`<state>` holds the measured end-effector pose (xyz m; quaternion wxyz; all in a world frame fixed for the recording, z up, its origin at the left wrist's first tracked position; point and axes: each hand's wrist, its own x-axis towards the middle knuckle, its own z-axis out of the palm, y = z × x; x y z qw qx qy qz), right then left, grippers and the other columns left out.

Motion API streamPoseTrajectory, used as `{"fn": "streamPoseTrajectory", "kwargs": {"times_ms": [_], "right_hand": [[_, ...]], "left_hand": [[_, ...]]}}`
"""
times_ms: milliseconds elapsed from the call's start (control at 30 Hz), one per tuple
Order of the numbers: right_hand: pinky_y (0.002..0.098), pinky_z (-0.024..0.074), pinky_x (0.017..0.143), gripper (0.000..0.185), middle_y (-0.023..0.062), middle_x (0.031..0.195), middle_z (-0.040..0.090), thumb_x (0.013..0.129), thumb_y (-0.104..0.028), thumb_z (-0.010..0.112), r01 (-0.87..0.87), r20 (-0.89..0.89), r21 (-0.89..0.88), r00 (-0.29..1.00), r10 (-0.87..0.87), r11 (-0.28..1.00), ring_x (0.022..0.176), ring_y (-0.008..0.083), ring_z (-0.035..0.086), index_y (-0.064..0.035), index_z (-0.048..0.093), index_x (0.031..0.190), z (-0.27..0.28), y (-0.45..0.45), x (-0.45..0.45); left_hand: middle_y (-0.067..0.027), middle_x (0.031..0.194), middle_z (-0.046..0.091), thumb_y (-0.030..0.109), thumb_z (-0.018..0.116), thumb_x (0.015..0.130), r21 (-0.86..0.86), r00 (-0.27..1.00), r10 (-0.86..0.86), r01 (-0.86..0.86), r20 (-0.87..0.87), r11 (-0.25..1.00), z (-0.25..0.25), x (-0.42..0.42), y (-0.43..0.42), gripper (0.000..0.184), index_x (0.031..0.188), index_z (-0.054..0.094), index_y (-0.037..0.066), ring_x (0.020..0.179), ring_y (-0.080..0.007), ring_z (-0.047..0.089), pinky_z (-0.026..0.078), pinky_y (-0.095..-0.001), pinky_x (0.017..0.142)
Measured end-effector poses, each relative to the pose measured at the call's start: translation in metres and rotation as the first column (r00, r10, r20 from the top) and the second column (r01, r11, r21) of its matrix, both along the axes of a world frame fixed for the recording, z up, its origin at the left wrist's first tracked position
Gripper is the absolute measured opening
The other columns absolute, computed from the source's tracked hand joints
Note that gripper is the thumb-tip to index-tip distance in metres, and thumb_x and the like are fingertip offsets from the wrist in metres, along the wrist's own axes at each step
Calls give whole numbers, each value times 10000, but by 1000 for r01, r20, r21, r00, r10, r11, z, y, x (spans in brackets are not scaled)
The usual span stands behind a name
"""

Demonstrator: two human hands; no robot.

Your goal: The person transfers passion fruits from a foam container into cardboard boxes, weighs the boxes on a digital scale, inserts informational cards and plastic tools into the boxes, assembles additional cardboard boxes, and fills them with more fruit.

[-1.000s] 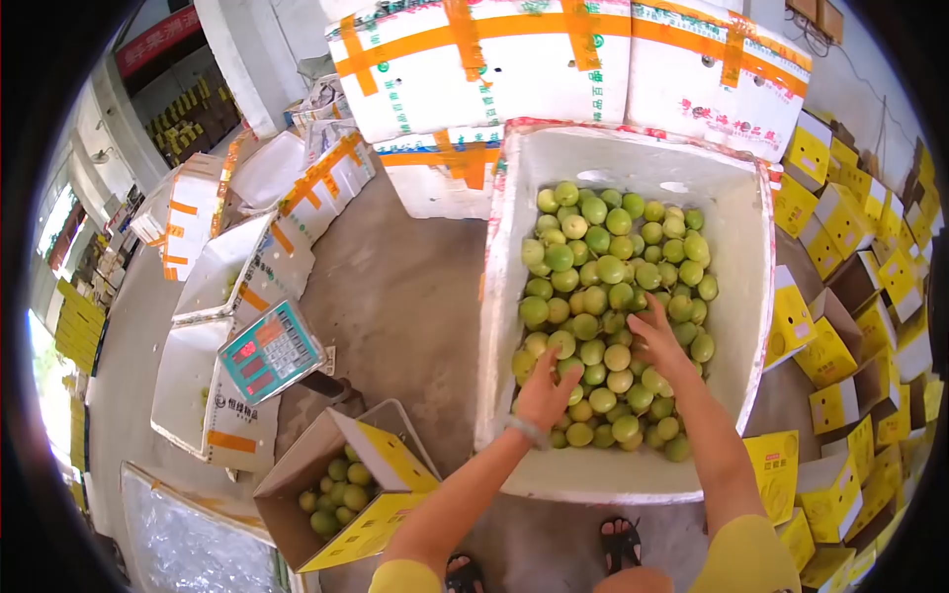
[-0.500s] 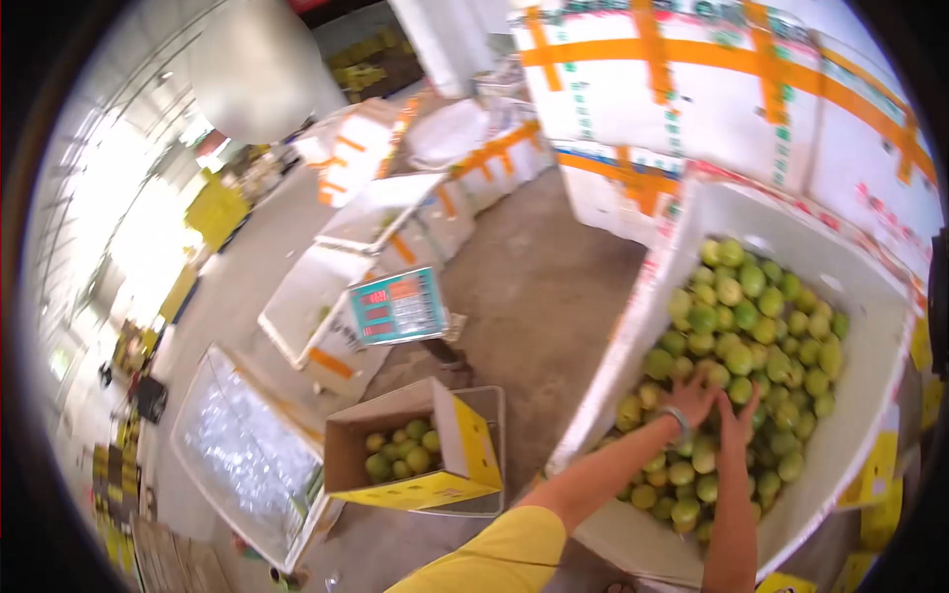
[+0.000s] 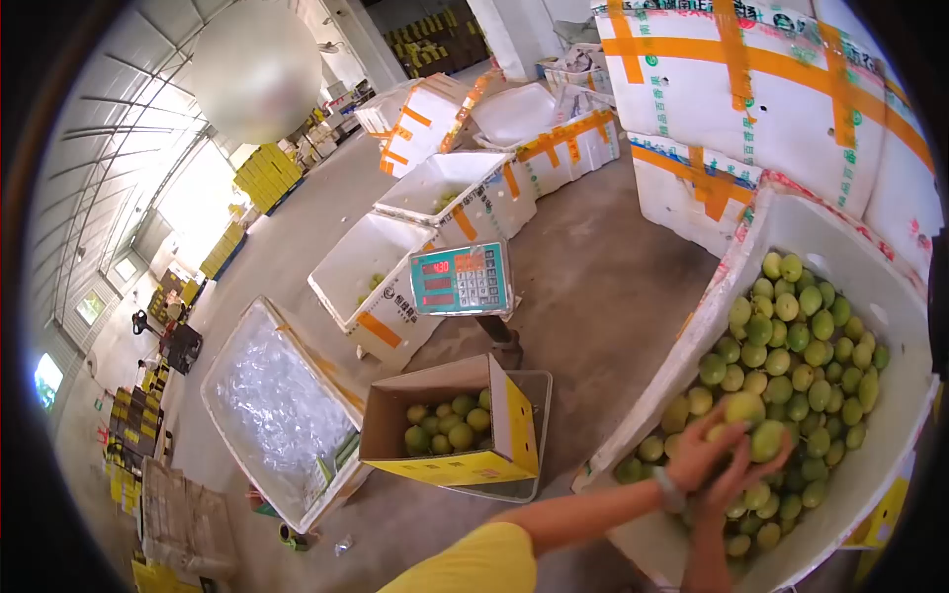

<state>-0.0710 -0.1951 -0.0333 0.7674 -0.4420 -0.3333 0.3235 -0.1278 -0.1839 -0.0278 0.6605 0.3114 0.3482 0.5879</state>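
Note:
Both of my hands are together over the large white foam box (image 3: 682, 371) of round green fruits (image 3: 781, 336) at the right. My left hand (image 3: 697, 463), with a band at the wrist, has its fingers curled round green fruits. Beside it, my right hand (image 3: 736, 482) is cupped against fruits too, one of them a larger-looking green fruit (image 3: 766, 441). Left of the hands, an open yellow cardboard box (image 3: 514, 425) holds several green fruits and rests on the scale's platform (image 3: 542, 395). The scale display (image 3: 461, 280) shows lit red digits above it.
A foam box of clear plastic packaging (image 3: 272, 395) stands at the left. Open foam boxes (image 3: 371, 267) line the floor behind the scale. Taped foam boxes (image 3: 732, 109) are stacked at the upper right. Brown cardboard (image 3: 183, 519) lies at the lower left.
The view has turned left, putting the fruit box farther right. My hands, earlier spread among the fruits, have come together and now hold some above the pile.

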Motion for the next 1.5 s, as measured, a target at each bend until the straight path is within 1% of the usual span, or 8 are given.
{"fn": "streamPoseTrajectory", "kwargs": {"times_ms": [100,133,200,567,733,967,1100,1500], "right_hand": [[415,318,1021,733,155,1349,290,817,-76,617,-167,-15,110,985,169,980,1218,282,347,-48,149,1380,-3,-25,-69],[408,335,1009,747,136,1307,329,798,-107,672,-38,643,72,766,-17,997,1193,266,364,-36,190,1365,-41,-34,-100],[402,367,959,674,141,1232,386,769,-113,712,-550,78,-17,832,550,835,1115,292,430,-31,301,1296,30,-50,-151],[261,447,774,584,40,1084,457,823,-44,622,-821,-158,-15,565,810,570,935,121,476,-114,318,1317,60,-57,-252],[292,511,587,443,52,1039,513,918,-212,524,-720,-403,30,626,667,694,800,166,588,-141,335,1312,64,-15,-178],[315,414,859,505,137,1267,442,936,-284,509,-12,353,-143,933,62,990,1027,226,505,-130,321,1379,4,-12,-9],[489,355,962,654,260,1362,343,828,-253,643,499,930,-345,295,218,795,1226,432,366,-177,320,1391,-61,-3,82],[495,290,1033,658,155,1226,486,689,-242,731,-632,947,-175,-318,-47,755,1181,341,425,-146,458,1281,70,-110,-247]], "left_hand": [[-27,1037,615,258,685,836,-11,865,150,-177,-479,984,46,-89,-45,439,1180,561,14,914,-91,551,468,-233,790],[-20,1004,613,249,681,837,221,846,338,-267,-411,938,37,-120,-56,396,1134,577,8,897,-90,547,464,-231,774],[-55,1028,610,192,614,862,152,829,508,-485,-232,861,35,-179,-88,308,1100,579,0,908,-129,583,482,-264,782],[-45,1013,619,69,642,833,346,402,665,-622,-629,703,49,-362,-167,328,1150,582,9,904,-105,575,457,-235,808],[-35,928,628,77,621,847,380,230,672,-678,-703,629,75,-377,-247,242,1076,601,2,840,-91,574,463,-220,762],[-79,851,646,50,639,804,368,-100,464,-762,-880,534,43,-374,-402,164,964,637,15,699,-140,634,490,-244,610],[-105,854,641,54,661,719,318,-247,206,-809,-947,494,16,-366,-511,244,959,643,16,798,-246,635,503,-354,743],[-145,1142,584,439,667,746,227,-258,-470,-966,-844,122,-60,-300,-816,596,1242,528,138,1118,-310,498,412,-390,961]]}}
